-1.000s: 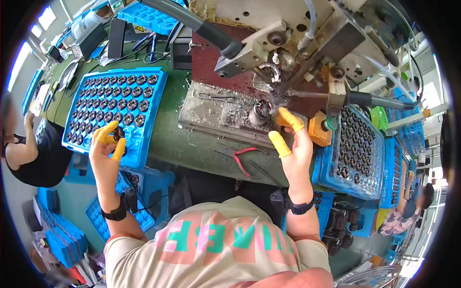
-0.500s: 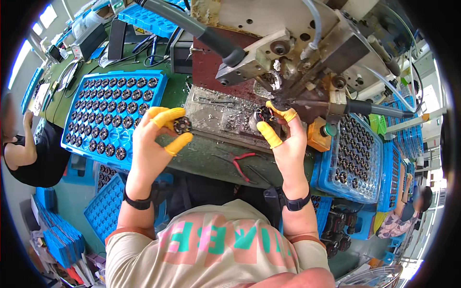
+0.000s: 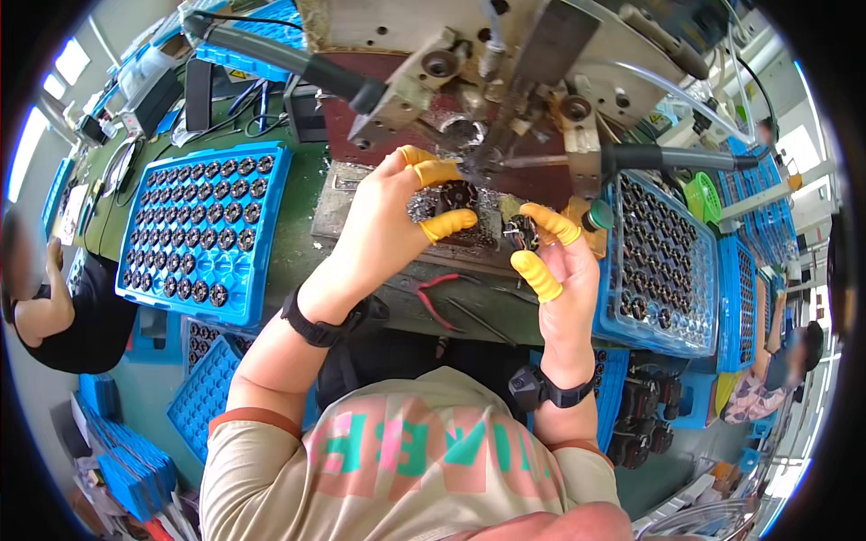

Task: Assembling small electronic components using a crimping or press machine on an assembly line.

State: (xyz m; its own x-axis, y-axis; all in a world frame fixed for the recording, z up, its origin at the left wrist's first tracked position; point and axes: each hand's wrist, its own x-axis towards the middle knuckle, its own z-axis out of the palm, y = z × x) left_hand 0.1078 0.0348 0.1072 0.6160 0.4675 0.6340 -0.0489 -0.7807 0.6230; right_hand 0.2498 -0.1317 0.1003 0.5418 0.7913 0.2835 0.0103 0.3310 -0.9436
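Observation:
Yellow finger cots cover the thumb and fingertips of both my hands. My left hand (image 3: 383, 216) is closed around a round black part with a ring of small segments (image 3: 457, 195), like a small motor core, held at the front of the metal machine (image 3: 505, 117). Just to the right, my right hand (image 3: 568, 270) pinches a second round black part with coloured wires (image 3: 521, 233) between thumb and fingers. It is held apart from the machine, above the worktable's near side. Part of the left-hand piece is hidden by my fingers.
A blue tray (image 3: 257, 298) of similar round parts lies on the left; another filled tray (image 3: 612, 316) is on the right. Red-handled pliers (image 3: 433, 302) rest on the green table near me. Grey cylindrical handles (image 3: 298, 63) jut from the machine. A seated person (image 3: 63, 307) is at far left.
My left hand has moved right with its round part, from beside the left tray to the machine. My right hand has drawn its part away from the machine, slightly right and nearer me.

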